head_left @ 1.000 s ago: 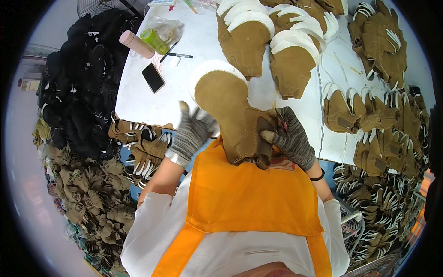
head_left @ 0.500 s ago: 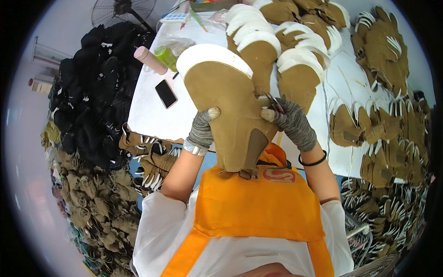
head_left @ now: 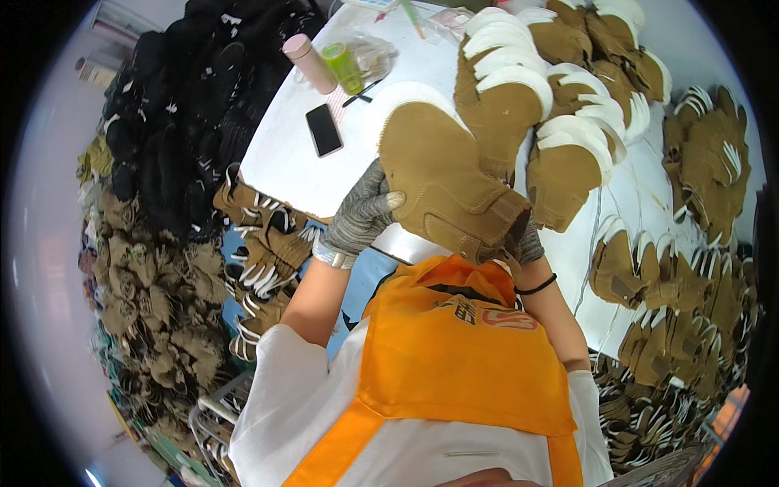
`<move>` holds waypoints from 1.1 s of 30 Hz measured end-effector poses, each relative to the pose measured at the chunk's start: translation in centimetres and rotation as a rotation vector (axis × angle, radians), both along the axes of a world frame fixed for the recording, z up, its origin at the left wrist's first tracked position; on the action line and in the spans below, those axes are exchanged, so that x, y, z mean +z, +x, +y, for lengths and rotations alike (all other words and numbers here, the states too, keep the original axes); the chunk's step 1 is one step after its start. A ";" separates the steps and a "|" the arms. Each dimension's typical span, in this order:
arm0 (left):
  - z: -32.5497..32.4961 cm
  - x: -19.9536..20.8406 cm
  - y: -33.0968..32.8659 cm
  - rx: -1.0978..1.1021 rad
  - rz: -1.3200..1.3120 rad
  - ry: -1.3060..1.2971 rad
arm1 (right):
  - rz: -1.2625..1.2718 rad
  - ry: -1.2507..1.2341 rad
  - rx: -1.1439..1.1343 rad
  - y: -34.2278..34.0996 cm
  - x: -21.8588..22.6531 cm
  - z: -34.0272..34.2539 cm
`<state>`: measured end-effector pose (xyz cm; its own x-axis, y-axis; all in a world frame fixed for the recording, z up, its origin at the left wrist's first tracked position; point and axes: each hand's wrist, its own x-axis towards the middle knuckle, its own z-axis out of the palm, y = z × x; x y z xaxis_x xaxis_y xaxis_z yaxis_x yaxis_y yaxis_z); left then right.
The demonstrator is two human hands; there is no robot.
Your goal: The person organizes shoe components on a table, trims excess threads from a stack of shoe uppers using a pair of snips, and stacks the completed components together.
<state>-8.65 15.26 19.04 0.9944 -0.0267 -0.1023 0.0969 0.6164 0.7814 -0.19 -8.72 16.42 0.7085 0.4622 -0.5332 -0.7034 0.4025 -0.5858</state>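
Observation:
A brown boot upper (head_left: 442, 183) with a white curved edge piece is held up before my chest, over the near edge of the white table. My left hand (head_left: 363, 203), in a grey knitted glove with bare fingertips, is closed on its left edge, the thumb lying on the front face. The upper's open end faces lower right. Behind that end is my right hand (head_left: 531, 245), also gloved; only part of the glove shows, and its fingers are hidden. Beyond the held piece, stacks of similar brown uppers (head_left: 503, 114) with white edges lie on the table.
On the table (head_left: 280, 154) are a dark phone (head_left: 324, 131), a pink bottle (head_left: 309, 63), a green container (head_left: 342, 67) and a plastic bag. More uppers (head_left: 617, 272) lie to the right. A black pile (head_left: 174, 154) and a brown pile (head_left: 154, 300) stand at the left.
The upper has turned, its narrow end swinging to the right. My right hand has gone behind it, and the small snips seen in that hand are now hidden. The view has shifted.

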 end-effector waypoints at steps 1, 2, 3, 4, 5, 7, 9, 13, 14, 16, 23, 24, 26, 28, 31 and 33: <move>0.1 -0.5 -0.1 0.004 0.010 -0.028 | -0.021 -0.085 0.031 -0.3 0.6 0.7; 0.0 -0.4 0.0 0.025 0.012 -0.066 | -0.142 -0.055 0.116 -0.2 -1.3 0.2; -0.2 -0.5 -0.1 0.035 0.003 -0.097 | -0.266 -0.021 0.192 -0.1 -2.6 0.1; -0.3 -0.7 -0.1 0.044 -0.005 -0.128 | -0.087 0.107 0.098 0.0 -3.6 0.3; -0.3 -1.0 -0.1 0.048 -0.017 -0.159 | 0.091 0.232 -0.003 0.2 -4.3 0.7; -0.2 -2.8 -0.3 0.063 0.013 -0.193 | -0.339 -0.052 0.172 0.8 -8.7 0.6; -0.2 -5.9 -0.4 0.108 0.095 -0.281 | -0.827 -0.594 0.360 1.5 -10.1 0.7; 2.2 -22.1 -2.2 0.371 0.401 -0.270 | -0.502 -0.769 0.288 2.0 -10.8 0.1; 2.4 -24.3 -2.5 0.481 0.391 -0.254 | -0.388 -0.684 0.203 2.0 -12.4 -1.1; 2.7 -26.2 -2.3 0.668 0.452 -0.335 | -0.727 -0.885 0.181 3.0 -15.0 -3.7; 6.1 -21.9 -0.1 0.601 0.625 0.591 | -1.142 -1.432 0.381 6.3 -10.4 -3.3; 7.0 -21.3 0.1 0.630 0.558 0.818 | -1.160 -1.496 0.426 6.9 -10.2 -2.8; 7.6 -18.7 1.8 0.674 0.419 0.788 | -1.232 -1.575 0.466 8.3 -10.5 -2.5; 6.9 -14.9 4.4 0.617 0.262 0.663 | -1.342 -1.601 0.465 9.8 -12.3 -2.9; 5.0 -11.7 9.9 0.397 0.259 0.529 | -0.166 -0.379 -0.169 13.1 -13.6 -1.9; 4.0 -11.8 13.7 0.265 0.099 0.672 | -0.519 -0.557 -0.228 12.7 -10.0 -0.7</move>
<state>5.03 19.22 7.19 0.9440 0.3139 -0.1013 0.1005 0.0187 0.9948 12.46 -9.37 6.46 0.9750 0.0380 -0.2188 -0.2207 0.0554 -0.9738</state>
